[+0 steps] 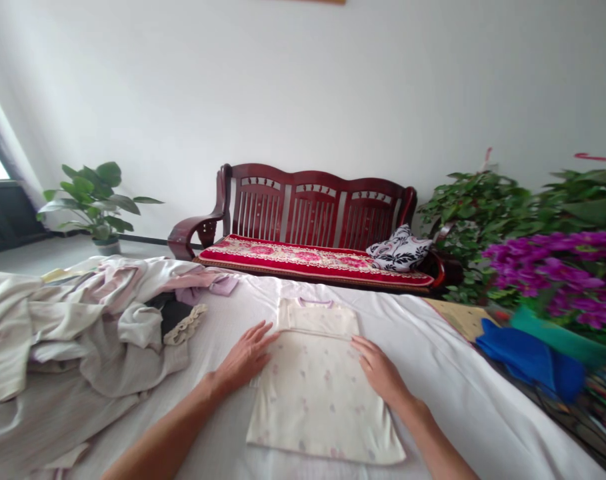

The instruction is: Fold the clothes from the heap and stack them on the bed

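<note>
A small cream garment point(317, 393) with faint pink flowers and a lilac neckline lies flat on the white sheet point(447, 387), its sides folded in. My left hand point(245, 359) rests flat on its left edge, fingers stretched out. Along the right edge lies my right hand point(380, 370), also flat and open. Neither hand grips anything.
A heap of pale clothes point(77, 327) covers the left of the sheet. A dark red wooden bench point(313, 230) with a patterned pillow point(400, 250) stands behind. Blue cloth point(530, 360), purple flowers point(557, 267) and green plants point(477, 207) sit at the right; a potted plant point(95, 200) at the left.
</note>
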Demonstrator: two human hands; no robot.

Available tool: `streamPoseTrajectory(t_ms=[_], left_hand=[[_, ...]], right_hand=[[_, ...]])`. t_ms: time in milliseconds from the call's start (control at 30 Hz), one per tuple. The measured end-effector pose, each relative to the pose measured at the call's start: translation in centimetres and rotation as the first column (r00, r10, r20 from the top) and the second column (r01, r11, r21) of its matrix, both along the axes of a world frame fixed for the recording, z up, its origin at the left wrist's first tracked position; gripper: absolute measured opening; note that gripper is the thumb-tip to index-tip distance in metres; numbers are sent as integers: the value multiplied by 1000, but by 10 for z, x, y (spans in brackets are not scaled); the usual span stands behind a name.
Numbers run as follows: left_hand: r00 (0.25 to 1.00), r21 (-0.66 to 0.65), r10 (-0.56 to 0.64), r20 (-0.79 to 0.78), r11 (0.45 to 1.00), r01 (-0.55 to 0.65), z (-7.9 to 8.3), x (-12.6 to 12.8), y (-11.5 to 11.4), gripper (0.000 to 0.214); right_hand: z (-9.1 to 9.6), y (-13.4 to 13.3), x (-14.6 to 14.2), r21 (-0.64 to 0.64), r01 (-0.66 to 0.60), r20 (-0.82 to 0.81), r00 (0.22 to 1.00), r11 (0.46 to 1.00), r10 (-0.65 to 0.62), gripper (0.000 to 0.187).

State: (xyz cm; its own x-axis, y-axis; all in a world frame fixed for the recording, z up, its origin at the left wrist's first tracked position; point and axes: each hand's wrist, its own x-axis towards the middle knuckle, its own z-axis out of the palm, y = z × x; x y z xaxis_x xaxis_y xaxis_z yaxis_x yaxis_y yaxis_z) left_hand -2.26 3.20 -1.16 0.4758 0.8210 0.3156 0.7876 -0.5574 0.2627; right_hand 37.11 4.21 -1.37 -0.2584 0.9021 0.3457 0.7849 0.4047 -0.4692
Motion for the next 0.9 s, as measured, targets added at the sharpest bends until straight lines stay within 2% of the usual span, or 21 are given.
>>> streamPoseTrajectory(t_ms=[100,233,367,467,600,767,900], left_hand=[[994,0,-88,64,996,89,-3,-12,-10,57],[978,-105,-175,110,977,187,2,-20,-25,53],[971,-243,-200,129,943,227,16,-23,-40,46],[966,-344,-233,112,903,258,27,-26,-48,49],[964,-393,-235,125,880,266,35,-26,-52,56],[977,-392,-175,123,895,210,31,-21,-53,47],[969,-353,-191,160,905,236,20,-22,-48,32]], right_hand=[[-7,-9,24,13,36,-124,992,999,-34,49],[-10,-24,41,-25,42,-196,980,999,-46,48],[-2,-38,40,-126,12,-247,968,992,-43,40],[8,-46,36,-234,-35,-261,965,971,-28,31],[19,-54,34,-324,-67,-257,966,944,-20,32],[22,-59,34,-322,-82,-205,979,943,15,33],[19,-58,35,-308,-81,-197,980,948,20,28]])
